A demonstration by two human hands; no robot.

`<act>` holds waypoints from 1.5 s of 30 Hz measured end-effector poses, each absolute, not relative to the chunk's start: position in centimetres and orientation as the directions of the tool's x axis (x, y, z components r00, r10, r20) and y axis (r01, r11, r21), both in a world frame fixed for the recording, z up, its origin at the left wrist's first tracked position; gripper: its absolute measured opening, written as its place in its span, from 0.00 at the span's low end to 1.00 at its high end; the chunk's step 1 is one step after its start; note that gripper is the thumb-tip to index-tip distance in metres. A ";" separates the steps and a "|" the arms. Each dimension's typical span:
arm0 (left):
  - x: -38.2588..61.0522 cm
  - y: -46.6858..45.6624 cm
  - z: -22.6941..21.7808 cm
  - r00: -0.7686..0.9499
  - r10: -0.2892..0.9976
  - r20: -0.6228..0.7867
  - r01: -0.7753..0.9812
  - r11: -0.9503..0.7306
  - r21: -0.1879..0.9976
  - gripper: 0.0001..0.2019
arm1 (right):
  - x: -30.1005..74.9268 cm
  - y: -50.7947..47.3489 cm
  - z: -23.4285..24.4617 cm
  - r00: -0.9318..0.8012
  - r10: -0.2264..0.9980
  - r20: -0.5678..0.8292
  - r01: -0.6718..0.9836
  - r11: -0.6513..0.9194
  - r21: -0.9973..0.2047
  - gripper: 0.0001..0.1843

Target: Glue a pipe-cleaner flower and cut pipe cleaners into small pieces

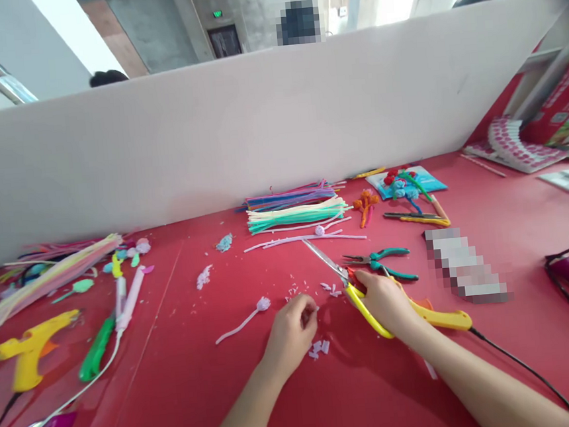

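Note:
My right hand [384, 301] grips yellow-handled scissors [337, 272], whose blades point up and left over the red table [219, 379]. My left hand [291, 332] is curled just left of it, fingers pinched on something small I cannot make out. Small pale lilac cuttings [319, 350] lie below and between the hands. A white pipe-cleaner stem with a lilac tuft [246, 318] lies left of my left hand.
Bundles of coloured pipe cleaners [294, 209] lie ahead, teal pliers [381, 261] right of the scissors. A yellow glue gun [30, 345] and green tool [97, 349] sit left. A second yellow glue gun [443, 319] lies under my right wrist. A white partition [257, 123] walls the back.

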State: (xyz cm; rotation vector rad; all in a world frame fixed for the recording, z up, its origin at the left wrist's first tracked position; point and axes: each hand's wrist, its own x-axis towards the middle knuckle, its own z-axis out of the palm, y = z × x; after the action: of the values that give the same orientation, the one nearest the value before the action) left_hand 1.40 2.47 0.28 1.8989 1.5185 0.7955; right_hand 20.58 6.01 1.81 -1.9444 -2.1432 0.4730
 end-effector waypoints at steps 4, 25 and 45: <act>1.3 2.7 0.1 0.140 0.974 0.177 0.586 -0.226 0.778 0.10 | 20.5 5.9 1.8 -0.132 0.990 -0.056 0.923 0.102 -0.372 0.07; 1.2 2.6 0.6 0.103 0.938 0.331 0.667 -0.312 0.676 0.05 | 21.0 7.2 1.0 -0.156 0.983 -0.097 0.840 0.080 -0.536 0.08; 0.8 2.7 0.3 0.069 0.956 0.286 0.513 -0.280 0.812 0.05 | 20.5 6.8 1.0 -0.169 0.985 -0.024 0.730 0.109 -0.675 0.09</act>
State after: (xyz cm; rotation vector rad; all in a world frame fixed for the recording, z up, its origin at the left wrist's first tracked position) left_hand 0.76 2.70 0.26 1.8420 1.4553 1.1313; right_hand 20.55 6.85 0.97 -1.6663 -1.9580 0.7836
